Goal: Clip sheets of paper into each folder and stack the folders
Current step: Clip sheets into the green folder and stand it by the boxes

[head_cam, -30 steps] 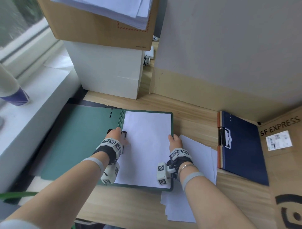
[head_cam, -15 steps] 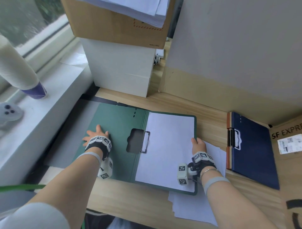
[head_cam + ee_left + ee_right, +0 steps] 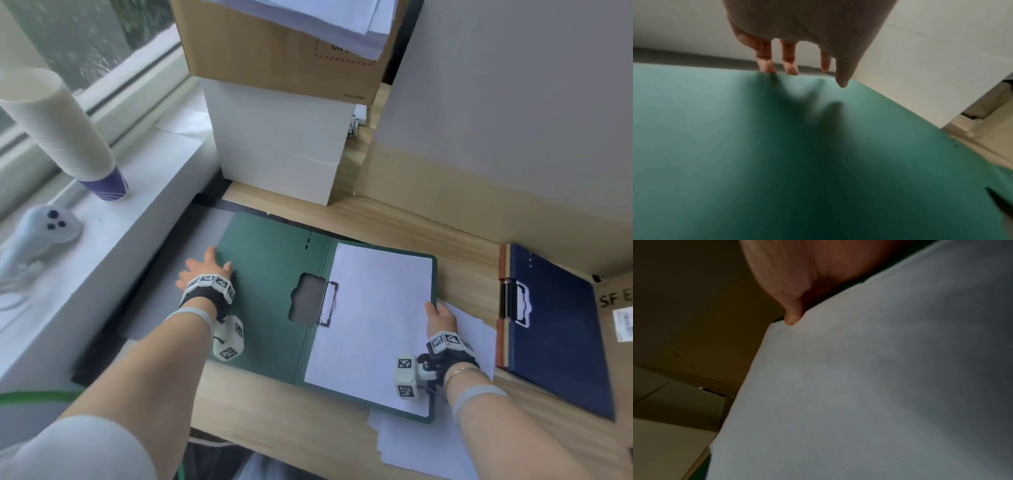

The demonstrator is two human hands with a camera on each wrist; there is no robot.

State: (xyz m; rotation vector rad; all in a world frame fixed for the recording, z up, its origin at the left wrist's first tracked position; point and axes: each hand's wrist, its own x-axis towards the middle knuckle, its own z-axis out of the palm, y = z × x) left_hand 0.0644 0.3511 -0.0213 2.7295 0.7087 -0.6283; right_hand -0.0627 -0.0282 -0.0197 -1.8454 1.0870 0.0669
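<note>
A green folder (image 3: pixel 267 284) lies open on the wooden table. On its right half a white sheet (image 3: pixel 373 318) sits with its left edge under the metal clip (image 3: pixel 327 303). My left hand (image 3: pixel 205 270) reaches over the left cover with straight, spread fingers (image 3: pixel 787 65), their tips at the cover's (image 3: pixel 777 146) outer edge. My right hand (image 3: pixel 438 315) holds the right edge of the folder and sheet. Its thumb (image 3: pixel 791 319) lies on the paper (image 3: pixel 859 386), and its other fingers are hidden.
A shut blue folder (image 3: pixel 555 329) lies to the right, beside a cardboard box (image 3: pixel 616 308). Loose white sheets (image 3: pixel 428 445) stick out from under the green folder. A white box (image 3: pixel 277 144) under a brown carton (image 3: pixel 274 44) stands behind. Stacked paper cups (image 3: pixel 61 130) stand on the sill.
My left hand has left the clip and moved left across the cover to its outer edge. The right hand has stayed on the folder's right edge.
</note>
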